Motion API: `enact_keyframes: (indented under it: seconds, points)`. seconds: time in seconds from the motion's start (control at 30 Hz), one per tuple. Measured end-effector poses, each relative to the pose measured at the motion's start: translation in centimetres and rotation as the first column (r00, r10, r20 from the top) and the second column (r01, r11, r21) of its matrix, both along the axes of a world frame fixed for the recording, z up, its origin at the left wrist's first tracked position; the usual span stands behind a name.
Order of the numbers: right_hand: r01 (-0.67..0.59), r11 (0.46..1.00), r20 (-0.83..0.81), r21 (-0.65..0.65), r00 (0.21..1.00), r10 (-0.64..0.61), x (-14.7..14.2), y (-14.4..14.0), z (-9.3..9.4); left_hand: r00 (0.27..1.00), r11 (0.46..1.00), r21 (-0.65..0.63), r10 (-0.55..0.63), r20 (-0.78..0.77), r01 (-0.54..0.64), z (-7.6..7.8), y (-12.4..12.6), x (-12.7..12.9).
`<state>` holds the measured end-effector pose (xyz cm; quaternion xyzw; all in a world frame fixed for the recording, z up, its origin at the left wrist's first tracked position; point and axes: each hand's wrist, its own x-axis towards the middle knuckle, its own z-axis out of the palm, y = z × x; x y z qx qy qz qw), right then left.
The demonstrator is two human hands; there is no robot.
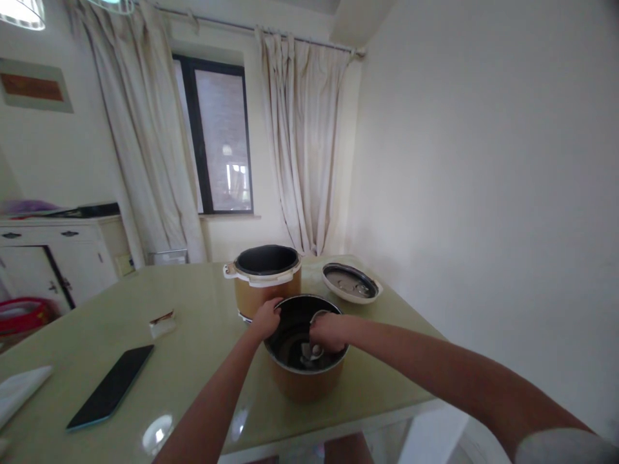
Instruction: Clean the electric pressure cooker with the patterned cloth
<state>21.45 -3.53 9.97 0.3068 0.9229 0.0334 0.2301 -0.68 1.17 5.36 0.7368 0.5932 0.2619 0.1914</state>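
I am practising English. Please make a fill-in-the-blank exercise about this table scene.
1. The left hand grips the ___ of the near pot.
2. The right hand reaches ___ that pot.
3. The lid lies to the ___ of the far pot.
4. The phone lies flat on the ___.

Missing words: rim; into; right; table

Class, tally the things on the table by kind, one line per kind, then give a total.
Pots: 2 (inner pot, cooker body)
Lid: 1
Phone: 1
Small packet: 1
White cloth: 1
Total: 6
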Motion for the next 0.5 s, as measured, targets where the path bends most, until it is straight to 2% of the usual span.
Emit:
enact_keyframes:
  seconds: [0.07, 0.13, 0.23, 0.33, 0.4, 0.43, 0.5]
  points:
    - [-0.021, 0.988, 0.004, 0.15, 1.0, 0.021, -0.9, 1.4, -0.9, 1.0, 1.0, -0.002, 0.006, -0.007, -0.006, 0.1, 0.0, 0.0]
    - [-0.1, 0.965, -0.014, 0.241, 0.994, 0.106, -2.4, 3.0, -1.6, 1.0, 1.0, -0.004, 0.018, -0.018, -0.018, 0.1, 0.1, 0.0]
    - [-0.28, 0.923, -0.005, 0.265, 0.957, 0.292, -4.8, 4.9, -2.1, 0.999, 1.0, -0.002, 0.029, -0.034, -0.029, 0.1, 0.0, -0.2]
    - [-0.344, 0.9, 0.003, 0.266, 0.934, 0.357, -6.2, 5.4, -2.1, 0.998, 0.999, 0.001, 0.041, -0.049, -0.041, 0.1, -0.2, -0.3]
    - [-0.293, 0.909, -0.028, 0.297, 0.949, 0.315, -6.2, 5.1, -2.1, 0.996, 0.998, -0.001, 0.059, -0.061, -0.059, 0.1, -0.4, -0.2]
    - [-0.226, 0.925, -0.049, 0.307, 0.966, 0.252, -5.9, 4.9, -2.0, 0.995, 0.998, -0.003, 0.069, -0.068, -0.07, 0.1, -0.5, -0.2]
    - [-0.017, 0.961, -0.066, 0.275, 0.997, 0.036, -4.9, 4.3, -1.8, 0.993, 0.996, -0.01, 0.09, -0.081, -0.092, 0.1, -0.6, -0.1]
